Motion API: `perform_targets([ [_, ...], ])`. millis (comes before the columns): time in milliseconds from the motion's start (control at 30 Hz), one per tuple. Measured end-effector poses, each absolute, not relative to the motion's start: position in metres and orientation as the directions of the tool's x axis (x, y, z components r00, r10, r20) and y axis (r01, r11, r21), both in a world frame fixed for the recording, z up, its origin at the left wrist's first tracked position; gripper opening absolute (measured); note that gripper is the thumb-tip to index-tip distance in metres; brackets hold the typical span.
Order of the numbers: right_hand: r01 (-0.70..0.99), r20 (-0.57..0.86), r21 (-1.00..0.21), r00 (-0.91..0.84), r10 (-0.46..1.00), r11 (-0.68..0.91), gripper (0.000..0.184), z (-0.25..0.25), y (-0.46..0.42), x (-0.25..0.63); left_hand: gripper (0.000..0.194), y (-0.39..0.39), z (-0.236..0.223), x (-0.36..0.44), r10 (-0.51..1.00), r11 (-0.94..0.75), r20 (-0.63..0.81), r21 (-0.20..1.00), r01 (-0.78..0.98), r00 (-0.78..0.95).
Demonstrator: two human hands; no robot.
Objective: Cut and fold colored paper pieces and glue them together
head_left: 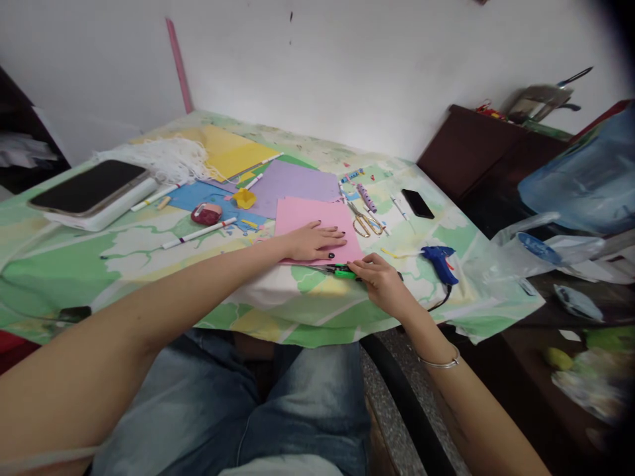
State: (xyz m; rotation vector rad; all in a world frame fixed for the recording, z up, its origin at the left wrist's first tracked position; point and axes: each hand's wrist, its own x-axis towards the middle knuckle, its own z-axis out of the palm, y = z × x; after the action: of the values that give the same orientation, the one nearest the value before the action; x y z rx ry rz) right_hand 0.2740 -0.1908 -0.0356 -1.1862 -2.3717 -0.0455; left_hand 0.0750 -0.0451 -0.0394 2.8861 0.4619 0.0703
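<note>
My left hand (317, 242) lies flat with spread fingers on a sheet of pink paper (292, 215) near the table's front edge. At the paper's lower right corner, my right hand (381, 281) is closed around a green-and-black tool (342, 272). Its slim silver tip points left along the paper's near edge; its exact kind is unclear, and my fingers hide part of the handle. Gold-handled scissors (366, 221) rest just right of the paper. Purple paper (297, 182) lies partly under the pink sheet.
A blue glue gun (440, 263) and a black phone (417, 203) lie to the right. Leftward are white yarn (163, 158), a phone on a white box (99, 211), a red case (206, 213), markers (198, 233) and yellow paper (238, 152). A water bottle (580, 178) stands at far right.
</note>
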Motion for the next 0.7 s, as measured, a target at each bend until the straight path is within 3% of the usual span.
perform_targets([
  [700, 0.751, 0.425, -0.194, -0.515, 0.744, 0.631, 0.049, -0.034, -0.199, 0.263, 0.054, -0.044, -0.044, 0.076, 0.334, -0.917, 0.017, 0.237, 0.321, 0.942],
])
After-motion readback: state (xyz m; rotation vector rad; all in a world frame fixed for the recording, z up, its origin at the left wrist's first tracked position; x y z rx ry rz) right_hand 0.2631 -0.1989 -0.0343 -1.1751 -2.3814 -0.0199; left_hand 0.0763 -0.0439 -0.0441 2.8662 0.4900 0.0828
